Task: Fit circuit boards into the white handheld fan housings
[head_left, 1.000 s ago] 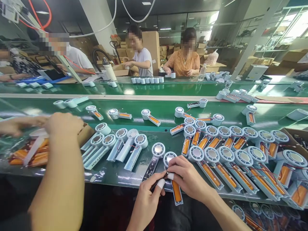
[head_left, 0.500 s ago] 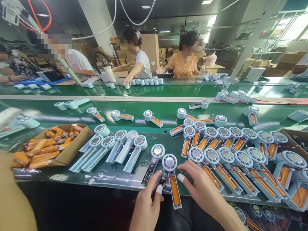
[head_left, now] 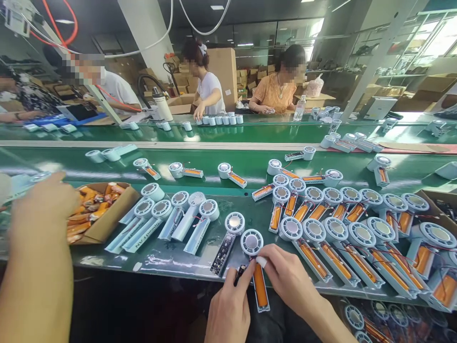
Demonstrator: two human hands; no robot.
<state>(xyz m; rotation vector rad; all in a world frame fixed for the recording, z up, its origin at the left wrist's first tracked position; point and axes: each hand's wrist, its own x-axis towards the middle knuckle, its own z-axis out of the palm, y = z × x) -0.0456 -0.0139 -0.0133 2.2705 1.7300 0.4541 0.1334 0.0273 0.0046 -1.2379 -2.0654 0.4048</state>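
Observation:
A light-blue handheld fan (head_left: 252,243) with an orange battery (head_left: 260,288) in its open handle lies at the table's near edge. Left of that handle, my left hand (head_left: 230,302) is closed around a small black circuit board (head_left: 240,274), mostly hidden by the fingers. My right hand (head_left: 285,271) reaches in from the right, thumb and forefinger pinched just below the fan head; what they hold is too small to make out. Beside them lies another fan (head_left: 234,223) with a black circuit board (head_left: 222,252) along its handle.
Rows of open fans (head_left: 335,229) fill the right side. At left stand closed-looking fans (head_left: 143,209) and a cardboard box (head_left: 103,228) of orange batteries. Another person's arm (head_left: 39,247) extends at far left. Beyond is a green conveyor (head_left: 193,152) carrying fans.
My right hand has moved left onto the fan and its fingers have pinched together. My left hand has shifted slightly right. Another person's arm has reached in over the battery box's left side.

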